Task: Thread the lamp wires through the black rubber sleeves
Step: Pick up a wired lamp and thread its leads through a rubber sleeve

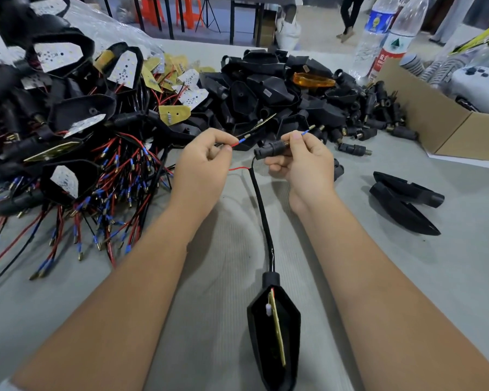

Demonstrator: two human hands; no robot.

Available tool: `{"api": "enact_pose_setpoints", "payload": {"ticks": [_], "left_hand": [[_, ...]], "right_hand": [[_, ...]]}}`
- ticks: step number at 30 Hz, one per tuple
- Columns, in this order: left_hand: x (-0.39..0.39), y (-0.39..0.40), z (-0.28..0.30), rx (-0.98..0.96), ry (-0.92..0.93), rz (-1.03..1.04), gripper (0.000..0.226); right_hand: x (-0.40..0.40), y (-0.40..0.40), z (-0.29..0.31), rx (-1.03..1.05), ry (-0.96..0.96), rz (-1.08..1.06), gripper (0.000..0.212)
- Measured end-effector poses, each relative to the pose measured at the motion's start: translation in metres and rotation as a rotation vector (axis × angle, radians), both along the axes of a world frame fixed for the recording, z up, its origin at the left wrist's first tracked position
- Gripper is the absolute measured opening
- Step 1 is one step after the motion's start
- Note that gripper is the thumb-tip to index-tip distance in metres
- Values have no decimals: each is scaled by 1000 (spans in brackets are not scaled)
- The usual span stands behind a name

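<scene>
Mid-threading, I've got both hands pinching wire ends over the bench.
Nearest me the lamp housing (274, 331) lies at the near edge, its black cable (261, 210) running up; left hand (201, 162) pinches the red wire (235, 145), right hand (302, 159) grips the black rubber sleeve (268, 149) and blue-tipped wire (305, 133); farther back, a pile of housings (280, 88).

Hands over the table, parts heaped behind and to the left

The left hand (202, 162) and right hand (302, 159) sit side by side above the table (68, 306), a rubber sleeve (268, 149) between them in the right hand. A wire (261, 215) runs from it toward the viewer to a lamp housing (274, 334). A heap of wired lamps (68, 153) lies left, a pile of housings (280, 91) behind, a cardboard box (446, 128) right, bottles (384, 38) behind the box.
</scene>
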State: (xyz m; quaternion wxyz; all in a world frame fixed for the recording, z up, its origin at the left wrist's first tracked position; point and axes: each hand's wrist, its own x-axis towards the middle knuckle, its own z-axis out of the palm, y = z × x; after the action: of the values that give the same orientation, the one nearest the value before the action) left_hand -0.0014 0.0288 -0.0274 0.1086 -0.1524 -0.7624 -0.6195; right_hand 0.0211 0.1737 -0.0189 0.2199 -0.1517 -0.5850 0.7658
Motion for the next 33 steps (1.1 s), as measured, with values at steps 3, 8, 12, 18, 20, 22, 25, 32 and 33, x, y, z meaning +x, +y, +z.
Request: {"api": "enact_pose_setpoints", "payload": {"ticks": [3,8,12,18,20,22,25,32,33], "left_hand": [[3,1,-1,-69,34,11,10],[8,4,2,-160,-5,45,27],[10,4,11,-54,-134,31,50],[9,2,6,-195,81,60,34],[8,3,4,-209,97,61,27],[6,2,2,-222,97,73,25],[4,1,0,-230,96,90,23],[0,-1,-1,-196,77,137,23],[0,-1,-1,-199,77,135,23]], "right_hand": [[1,3,1,-72,29,0,27],[1,5,2,-124,44,21,27],[1,5,2,-107,32,31,27],[3,5,3,-119,47,69,26],[4,5,4,-117,57,94,25],[5,5,4,-84,51,127,25],[5,2,4,-13,26,160,24],[6,1,4,9,29,169,24],[6,1,4,7,31,170,24]]}}
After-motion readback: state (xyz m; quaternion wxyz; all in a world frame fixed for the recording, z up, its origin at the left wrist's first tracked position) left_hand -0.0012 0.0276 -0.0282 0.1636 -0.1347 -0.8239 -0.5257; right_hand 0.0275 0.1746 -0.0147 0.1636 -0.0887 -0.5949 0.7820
